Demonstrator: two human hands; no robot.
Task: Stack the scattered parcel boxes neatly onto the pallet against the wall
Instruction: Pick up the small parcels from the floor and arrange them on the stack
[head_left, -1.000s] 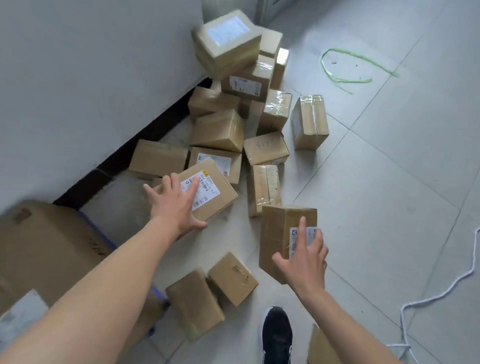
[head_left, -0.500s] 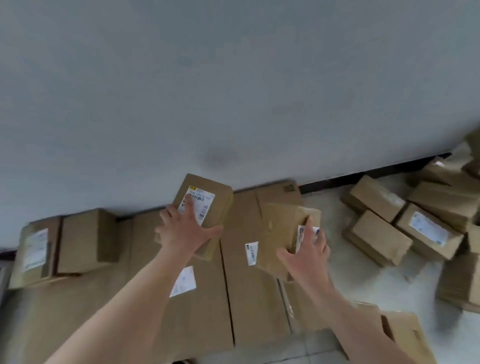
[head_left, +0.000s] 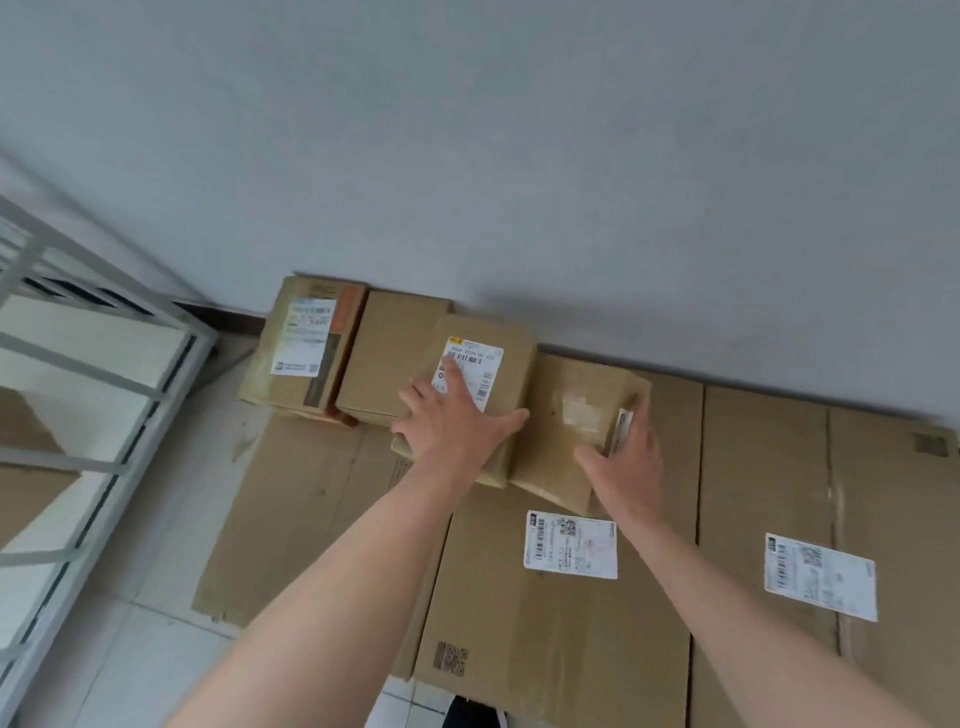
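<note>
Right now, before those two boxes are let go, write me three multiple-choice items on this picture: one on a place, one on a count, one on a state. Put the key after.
1. Where is the yellow-labelled box?
A. between the plain box and the side-labelled box
B. on the metal rack
C. on bare tiles

2. How many small boxes line the wall?
A. two
B. four
C. seven

3. The left hand is:
A. spread flat over the label
B. a fist
C. off every box

Key:
1 A, it lies in the row between them.
2 B, four lie side by side.
3 A, straight fingers lie on the label.
</note>
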